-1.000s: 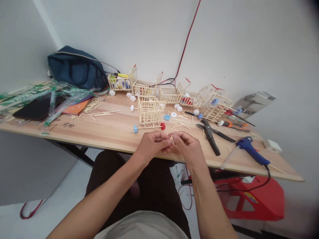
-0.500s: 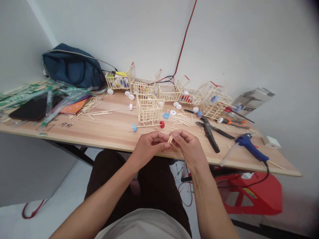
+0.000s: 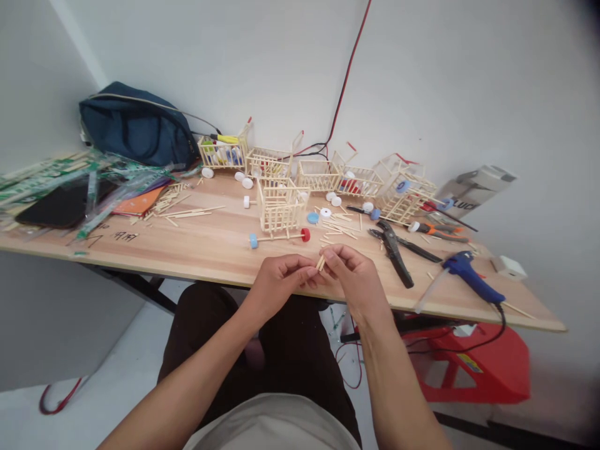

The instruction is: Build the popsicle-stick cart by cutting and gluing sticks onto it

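Observation:
My left hand (image 3: 285, 278) and my right hand (image 3: 349, 269) meet above the table's front edge. Between their fingertips is a small bunch of short wooden sticks (image 3: 320, 262), pinched from both sides. Just beyond my hands stands a small cart built of sticks (image 3: 281, 212), with a blue wheel (image 3: 254, 240) and a red wheel (image 3: 305, 235) on its front axle. To its right lie a blue bottle cap (image 3: 312, 217), a white wheel (image 3: 325, 212) and several loose short sticks (image 3: 338, 229).
Several similar stick carts (image 3: 319, 175) line the wall. At right lie black cutters (image 3: 396, 253), orange-handled pliers (image 3: 438, 232) and a blue glue gun (image 3: 475, 278) with its cord hanging over the edge. A dark phone-like slab (image 3: 56, 205), plastic wrappers and a blue bag (image 3: 138, 125) occupy the left.
My left hand has shifted very slightly down and left. Both hands keep their pinch on the sticks, and the things on the table stay in place.

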Demonstrator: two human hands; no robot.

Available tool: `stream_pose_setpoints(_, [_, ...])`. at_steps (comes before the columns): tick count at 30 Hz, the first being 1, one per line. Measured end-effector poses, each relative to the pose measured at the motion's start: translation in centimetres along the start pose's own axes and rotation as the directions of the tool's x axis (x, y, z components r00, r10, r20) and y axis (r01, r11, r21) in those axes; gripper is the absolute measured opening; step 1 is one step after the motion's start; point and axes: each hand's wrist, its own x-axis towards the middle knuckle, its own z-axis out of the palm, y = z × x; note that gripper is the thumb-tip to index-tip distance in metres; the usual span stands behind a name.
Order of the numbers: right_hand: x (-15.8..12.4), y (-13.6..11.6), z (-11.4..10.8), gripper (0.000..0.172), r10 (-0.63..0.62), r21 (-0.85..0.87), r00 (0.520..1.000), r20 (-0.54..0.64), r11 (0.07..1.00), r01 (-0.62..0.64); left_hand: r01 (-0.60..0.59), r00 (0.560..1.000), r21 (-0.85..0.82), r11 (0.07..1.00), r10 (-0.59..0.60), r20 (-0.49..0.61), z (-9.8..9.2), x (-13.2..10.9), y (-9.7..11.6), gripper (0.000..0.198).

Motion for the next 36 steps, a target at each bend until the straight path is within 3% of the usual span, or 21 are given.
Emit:
stream_pose_setpoints(3, [0.0,0.1,0.0,0.028,-0.003,0.014,1.0,-0.003,1.0,0.003,-0.039,0.999,0.021,0.999,0.039,0.03,0.0,-0.1,0.0,0.011])
stream_pose_setpoints(11, [-0.2,0.5,0.3,0.026,-0.039,0.025,0.999,-0.018,0.999,0.04,-0.036,0.996,0.127,0.991,0.046,-0.072,0.3,-0.1,-0.1,0.008])
stream_pose_setpoints(17, [-0.3,0.4,0.2,0.025,-0.016,0.009,0.999,0.028,1.0,0.016,-0.078,0.996,0.24,0.968,0.088,-0.033,0.2,-0.4,0.4,0.016])
stream_pose_setpoints(23, [-0.5,0.6,0.2,0.027,-0.023,-0.045,1.0,-0.003,0.999,0.023,-0.006,1.0,0.185,0.983,0.001,0.026,0.4,-0.3,0.2,0.024])
stream_pose_setpoints(28, [-0.4,1.2,-0.1,0.025,-0.076,-0.096,0.997,-0.024,0.993,0.074,0.023,1.0,0.189,0.982,-0.019,-0.025,0.7,0.2,0.1,0.029])
stream_pose_setpoints(36, [0.0,0.4,-1.6,0.031,-0.079,-0.204,0.994,0.078,0.975,0.094,0.03,0.999,0.257,0.966,-0.038,0.028,0.5,0.8,0.2,0.03])
